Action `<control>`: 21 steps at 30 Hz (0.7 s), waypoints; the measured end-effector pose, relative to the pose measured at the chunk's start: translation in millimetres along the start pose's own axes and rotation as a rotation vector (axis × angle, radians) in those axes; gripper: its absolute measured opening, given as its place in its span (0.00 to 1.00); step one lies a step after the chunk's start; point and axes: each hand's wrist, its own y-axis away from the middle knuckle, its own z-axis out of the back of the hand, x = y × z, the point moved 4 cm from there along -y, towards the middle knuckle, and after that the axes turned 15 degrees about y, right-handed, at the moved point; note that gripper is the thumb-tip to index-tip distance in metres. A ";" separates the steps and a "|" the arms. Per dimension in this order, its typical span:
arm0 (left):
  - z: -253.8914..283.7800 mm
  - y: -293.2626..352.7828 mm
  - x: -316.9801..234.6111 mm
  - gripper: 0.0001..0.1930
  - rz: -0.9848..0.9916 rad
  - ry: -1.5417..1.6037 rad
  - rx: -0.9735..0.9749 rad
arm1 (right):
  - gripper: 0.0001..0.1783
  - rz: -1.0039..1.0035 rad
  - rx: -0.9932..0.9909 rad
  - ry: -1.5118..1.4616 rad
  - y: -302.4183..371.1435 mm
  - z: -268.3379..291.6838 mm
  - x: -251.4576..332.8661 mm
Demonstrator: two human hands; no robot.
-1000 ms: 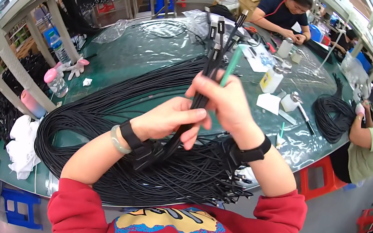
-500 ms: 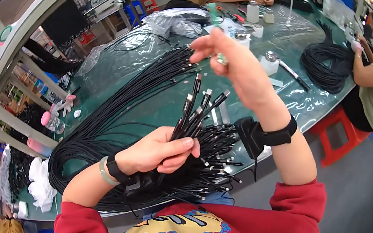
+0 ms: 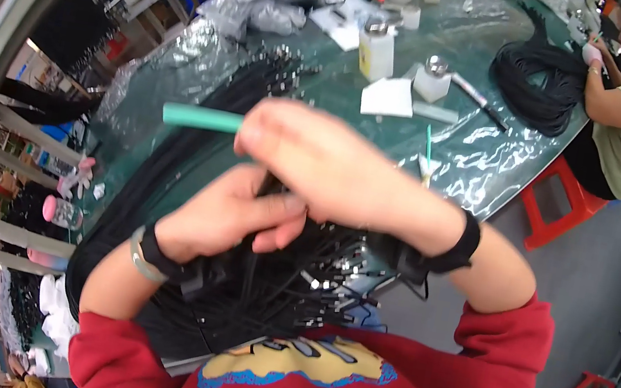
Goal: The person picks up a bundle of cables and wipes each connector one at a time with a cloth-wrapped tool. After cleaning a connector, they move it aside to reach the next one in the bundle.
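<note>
My left hand is closed round a small bunch of black cables, its thumb pressing from the front. Over it lies my right hand, blurred, fingers curled together with a pale green strip sticking out to the left. The cable ends in my grip are hidden behind the right hand. Below my hands a heap of black cables spreads out, many metal-tipped connectors pointing right. A long bundle of the same cables runs up the left side of the table.
White pump bottles stand on the green tabletop beside a white paper and a marker. Crumpled clear plastic lies at left. Right, a co-worker sits on a red stool by a cable coil.
My right hand has come down from above the table onto the bunch in my left hand, covering the connector ends. The green strip now points left. The view has shifted a little.
</note>
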 end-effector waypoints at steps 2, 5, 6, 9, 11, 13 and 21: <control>2.6 -10.2 -14.2 0.12 0.053 -0.028 0.040 | 0.18 -0.047 -0.083 0.004 -14.2 21.2 3.6; 5.7 -14.4 -20.3 0.12 0.031 -0.118 0.101 | 0.16 -0.087 -0.224 0.004 -20.8 32.3 0.9; 7.0 -14.6 -23.4 0.13 -0.031 -0.167 0.113 | 0.15 -0.088 -0.274 -0.014 -20.8 32.8 0.7; 14.9 -17.0 -17.6 0.13 -0.051 -0.044 0.156 | 0.15 -0.069 -0.458 -0.042 -18.3 38.5 0.3; 18.5 -13.0 -8.4 0.14 0.054 0.309 0.186 | 0.14 -0.033 -0.586 -0.052 -12.8 41.5 3.1; 18.0 -6.0 -6.1 0.14 0.048 0.354 0.181 | 0.15 -0.120 -0.468 -0.049 -10.5 47.8 -16.4; 31.4 2.3 6.8 0.14 0.087 0.564 0.247 | 0.18 0.010 -0.072 0.605 -31.3 -15.5 2.5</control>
